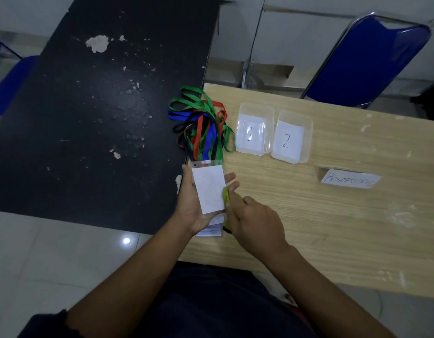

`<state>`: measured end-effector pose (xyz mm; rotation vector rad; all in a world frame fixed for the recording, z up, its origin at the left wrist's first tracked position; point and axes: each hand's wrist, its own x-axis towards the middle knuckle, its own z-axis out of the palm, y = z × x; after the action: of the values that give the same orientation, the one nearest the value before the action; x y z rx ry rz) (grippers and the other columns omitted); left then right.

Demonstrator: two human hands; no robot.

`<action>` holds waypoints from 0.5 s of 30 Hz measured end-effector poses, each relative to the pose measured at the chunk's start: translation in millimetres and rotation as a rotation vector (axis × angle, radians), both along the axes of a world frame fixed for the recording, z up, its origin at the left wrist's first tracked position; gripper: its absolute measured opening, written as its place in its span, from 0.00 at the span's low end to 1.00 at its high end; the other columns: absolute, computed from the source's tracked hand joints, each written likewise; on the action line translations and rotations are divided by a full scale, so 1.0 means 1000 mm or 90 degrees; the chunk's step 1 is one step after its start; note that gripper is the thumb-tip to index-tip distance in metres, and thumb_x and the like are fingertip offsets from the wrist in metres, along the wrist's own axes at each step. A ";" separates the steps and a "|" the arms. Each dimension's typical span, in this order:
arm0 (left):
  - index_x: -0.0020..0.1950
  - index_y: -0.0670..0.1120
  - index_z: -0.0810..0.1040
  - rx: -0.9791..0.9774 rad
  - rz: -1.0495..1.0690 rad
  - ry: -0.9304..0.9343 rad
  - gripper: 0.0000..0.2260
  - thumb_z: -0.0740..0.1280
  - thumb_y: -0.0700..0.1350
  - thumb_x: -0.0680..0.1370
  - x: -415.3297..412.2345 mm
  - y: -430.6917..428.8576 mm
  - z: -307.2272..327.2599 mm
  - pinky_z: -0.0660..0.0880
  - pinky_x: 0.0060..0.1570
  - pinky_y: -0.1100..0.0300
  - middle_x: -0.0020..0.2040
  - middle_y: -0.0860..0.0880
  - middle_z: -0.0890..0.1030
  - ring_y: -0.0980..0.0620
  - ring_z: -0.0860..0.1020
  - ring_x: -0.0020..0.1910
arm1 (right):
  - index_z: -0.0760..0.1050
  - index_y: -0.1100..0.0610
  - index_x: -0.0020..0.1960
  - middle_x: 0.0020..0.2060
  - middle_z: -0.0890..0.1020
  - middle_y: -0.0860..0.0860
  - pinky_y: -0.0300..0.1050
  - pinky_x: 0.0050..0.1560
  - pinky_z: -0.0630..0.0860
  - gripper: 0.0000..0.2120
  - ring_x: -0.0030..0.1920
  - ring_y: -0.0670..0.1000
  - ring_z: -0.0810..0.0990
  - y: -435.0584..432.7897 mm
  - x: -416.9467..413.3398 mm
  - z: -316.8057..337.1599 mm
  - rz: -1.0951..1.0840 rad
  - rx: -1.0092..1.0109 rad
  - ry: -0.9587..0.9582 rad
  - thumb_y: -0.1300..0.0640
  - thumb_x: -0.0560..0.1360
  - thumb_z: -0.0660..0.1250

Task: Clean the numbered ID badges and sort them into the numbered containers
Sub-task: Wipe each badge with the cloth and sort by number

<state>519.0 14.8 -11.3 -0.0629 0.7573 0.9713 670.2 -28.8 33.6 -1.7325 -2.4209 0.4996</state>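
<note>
My left hand (190, 206) holds a clear badge holder with a white card (208, 189), face up, at the wooden table's left edge. My right hand (255, 223) presses a yellow-green cloth (227, 196) against the badge's right edge. More badges (211, 230) lie under my left hand, mostly hidden. Their green, red, blue and black lanyards (201, 125) trail away in a tangle. Two clear plastic containers stand to the right of the lanyards, one labelled 1 (253, 129), the other labelled 2 (291, 137). I cannot read a number on the held badge.
A folded paper sign with handwriting (350, 179) stands right of the containers on the wooden table (345, 228). A black table with chipped paint (101, 106) adjoins on the left. A blue folding chair (372, 59) stands behind the wooden table.
</note>
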 end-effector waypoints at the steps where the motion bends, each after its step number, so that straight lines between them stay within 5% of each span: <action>1: 0.71 0.47 0.73 0.003 0.006 -0.004 0.40 0.47 0.75 0.74 0.002 0.000 0.000 0.77 0.55 0.42 0.64 0.38 0.79 0.39 0.79 0.62 | 0.64 0.51 0.76 0.39 0.78 0.53 0.47 0.29 0.67 0.24 0.33 0.56 0.74 -0.002 -0.004 0.001 -0.018 -0.025 0.043 0.51 0.80 0.59; 4: 0.70 0.48 0.74 0.016 0.017 -0.034 0.40 0.50 0.76 0.73 0.004 0.000 -0.001 0.77 0.53 0.35 0.66 0.40 0.79 0.41 0.79 0.63 | 0.69 0.51 0.71 0.42 0.81 0.53 0.49 0.28 0.74 0.20 0.34 0.57 0.78 -0.021 -0.021 0.007 0.065 -0.052 0.173 0.49 0.81 0.55; 9: 0.66 0.46 0.80 0.027 -0.021 -0.035 0.38 0.53 0.73 0.74 -0.001 -0.004 -0.003 0.78 0.55 0.41 0.65 0.38 0.79 0.41 0.78 0.64 | 0.71 0.52 0.71 0.38 0.80 0.53 0.44 0.25 0.66 0.22 0.30 0.58 0.78 -0.009 -0.004 0.008 0.066 0.030 -0.005 0.53 0.77 0.63; 11: 0.71 0.45 0.73 0.036 -0.039 -0.001 0.40 0.57 0.73 0.70 0.000 -0.004 -0.002 0.77 0.60 0.42 0.66 0.37 0.78 0.40 0.78 0.65 | 0.66 0.53 0.74 0.39 0.78 0.53 0.45 0.28 0.65 0.24 0.33 0.58 0.77 -0.001 0.001 0.007 -0.001 0.006 -0.050 0.53 0.79 0.61; 15: 0.69 0.46 0.72 0.039 -0.071 0.004 0.41 0.56 0.73 0.68 0.003 -0.002 0.002 0.73 0.61 0.38 0.66 0.40 0.79 0.44 0.78 0.64 | 0.69 0.51 0.72 0.38 0.79 0.52 0.43 0.26 0.65 0.21 0.31 0.57 0.77 -0.020 -0.011 0.009 0.090 -0.045 0.078 0.51 0.79 0.59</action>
<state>522.4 13.2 -9.0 0.0357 0.7289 0.8875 659.1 -49.1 42.7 -1.5133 -2.4768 0.6938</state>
